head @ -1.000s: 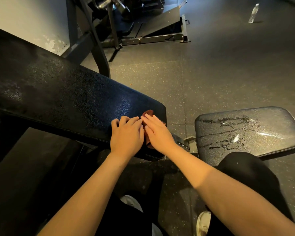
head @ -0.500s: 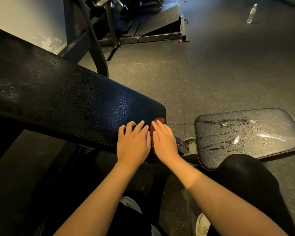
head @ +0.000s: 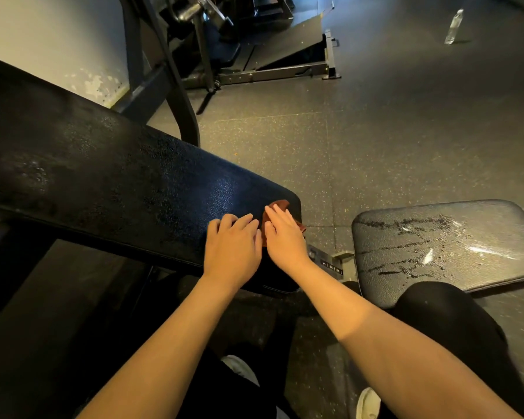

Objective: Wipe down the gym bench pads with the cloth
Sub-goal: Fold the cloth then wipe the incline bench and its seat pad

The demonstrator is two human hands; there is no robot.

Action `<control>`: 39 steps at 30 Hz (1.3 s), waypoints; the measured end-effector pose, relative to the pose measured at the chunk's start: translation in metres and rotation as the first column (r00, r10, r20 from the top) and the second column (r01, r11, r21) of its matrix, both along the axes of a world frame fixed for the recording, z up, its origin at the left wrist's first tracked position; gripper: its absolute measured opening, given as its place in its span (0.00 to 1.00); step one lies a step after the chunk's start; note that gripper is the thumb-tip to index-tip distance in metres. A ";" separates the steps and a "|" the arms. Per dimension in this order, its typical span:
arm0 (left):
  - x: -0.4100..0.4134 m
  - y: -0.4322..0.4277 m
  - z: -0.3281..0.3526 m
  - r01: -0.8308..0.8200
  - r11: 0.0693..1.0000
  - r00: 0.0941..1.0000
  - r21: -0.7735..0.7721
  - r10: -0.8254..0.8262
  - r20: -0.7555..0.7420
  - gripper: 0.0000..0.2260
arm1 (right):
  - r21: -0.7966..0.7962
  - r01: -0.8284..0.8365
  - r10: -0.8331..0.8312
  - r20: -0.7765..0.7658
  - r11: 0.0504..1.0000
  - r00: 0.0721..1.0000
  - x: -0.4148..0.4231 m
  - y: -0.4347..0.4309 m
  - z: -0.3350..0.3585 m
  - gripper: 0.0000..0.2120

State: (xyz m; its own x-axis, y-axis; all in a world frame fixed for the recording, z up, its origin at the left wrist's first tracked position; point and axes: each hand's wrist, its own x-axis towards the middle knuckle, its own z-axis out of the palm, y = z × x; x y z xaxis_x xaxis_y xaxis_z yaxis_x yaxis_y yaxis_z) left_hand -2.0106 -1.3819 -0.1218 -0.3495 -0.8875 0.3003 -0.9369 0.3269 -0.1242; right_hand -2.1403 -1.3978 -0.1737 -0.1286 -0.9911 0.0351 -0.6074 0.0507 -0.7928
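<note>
Brown cloth (head: 281, 204) under flat right hand (head: 285, 238)

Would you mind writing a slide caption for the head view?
Right hand presses a reddish-brown cloth on the end of the back pad, left hand resting alongside; the seat pad is wet-streaked.

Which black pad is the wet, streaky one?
The small seat pad on the right: shiny wet streaks run across it. The long pad, where the right hand presses the cloth, shows no such streaks.

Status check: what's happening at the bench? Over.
Left hand on back pad; right hand flat on cloth at its end. Seat pad streaked wet. Nothing blocking.
</note>
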 end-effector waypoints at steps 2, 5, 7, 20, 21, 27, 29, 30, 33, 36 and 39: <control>0.021 -0.005 0.019 -0.055 0.998 0.998 -0.044 0.056 0.025 0.14 | -0.006 -0.016 0.016 -0.024 1.000 1.000 0.010 -0.010 0.015 0.22; 0.056 -0.021 0.048 -0.176 0.982 0.983 -0.063 0.178 0.032 0.16 | -0.038 -0.060 0.058 -0.037 0.997 0.998 0.037 -0.035 0.043 0.22; 0.072 -0.033 0.061 -0.233 0.971 0.971 -0.057 0.235 0.035 0.18 | -0.078 -0.124 0.119 -0.061 0.989 0.991 0.059 -0.051 0.061 0.22; 0.078 -0.055 0.064 -0.186 0.973 0.983 -0.134 0.184 -0.025 0.19 | -0.061 -0.107 0.095 -0.179 0.992 0.979 0.077 -0.108 0.079 0.23; 0.077 -0.054 0.064 -0.192 0.973 0.981 -0.131 0.190 -0.031 0.19 | -0.089 -0.128 0.112 -0.167 0.988 0.980 0.080 -0.101 0.079 0.23; 0.079 -0.035 0.064 -0.124 0.984 0.989 -0.132 0.112 -0.093 0.17 | -0.229 -0.213 0.206 -0.052 0.950 0.977 0.084 -0.044 0.069 0.20; 0.082 -0.020 0.053 -0.079 0.986 0.992 -0.149 0.062 -0.114 0.16 | -0.227 -0.166 0.163 -0.033 0.960 0.986 0.078 -0.025 0.059 0.20; 0.086 -0.009 0.044 -0.046 0.985 0.991 -0.165 0.024 -0.135 0.16 | -0.229 -0.133 0.130 -0.026 0.964 0.991 0.074 -0.015 0.053 0.20; 0.101 0.020 0.013 0.045 0.969 0.958 -0.243 -0.111 -0.264 0.15 | -0.211 -0.052 0.043 -0.046 0.976 0.998 0.067 0.014 0.037 0.20; 0.113 0.034 0.000 0.067 0.958 0.913 -0.279 -0.172 -0.370 0.15 | -0.203 -0.144 0.132 -0.070 0.969 0.989 0.073 0.031 0.038 0.24; 0.114 0.045 0.001 0.041 0.970 0.909 -0.240 -0.136 -0.394 0.17 | -0.237 -0.309 0.296 -0.089 0.921 0.951 0.084 0.037 0.049 0.26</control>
State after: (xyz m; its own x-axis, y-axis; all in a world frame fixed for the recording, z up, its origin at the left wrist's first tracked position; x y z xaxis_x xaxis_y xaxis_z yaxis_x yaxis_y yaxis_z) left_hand -1.8969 -1.3373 -0.1212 -0.2294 -0.7524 0.6175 -0.8900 0.4190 0.1800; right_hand -2.0568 -1.3606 -0.1251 0.1840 -0.9420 0.2807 -0.6027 -0.3337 -0.7248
